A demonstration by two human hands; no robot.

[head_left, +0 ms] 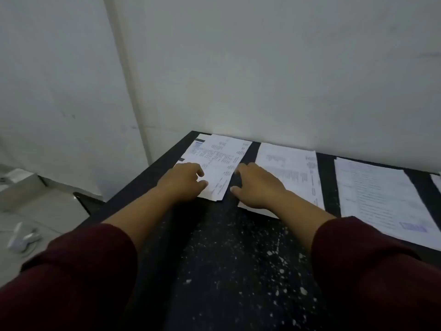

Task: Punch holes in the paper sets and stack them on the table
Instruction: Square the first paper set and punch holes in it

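Three sets of printed paper lie in a row on a black speckled table (226,259). The left paper set (220,154) sits near the table's far left corner. My left hand (183,181) rests on its near left edge, fingers curled onto the sheets. My right hand (257,187) touches its right edge with spread fingers and partly lies on the middle paper set (291,168). The right paper set (381,197) lies apart, untouched. No hole punch is in view.
A white wall (262,68) rises directly behind the table. To the left, below the table edge, is a grey floor with a white box (16,185) and a small white object (22,240). Another sheet edge (437,181) shows at far right.
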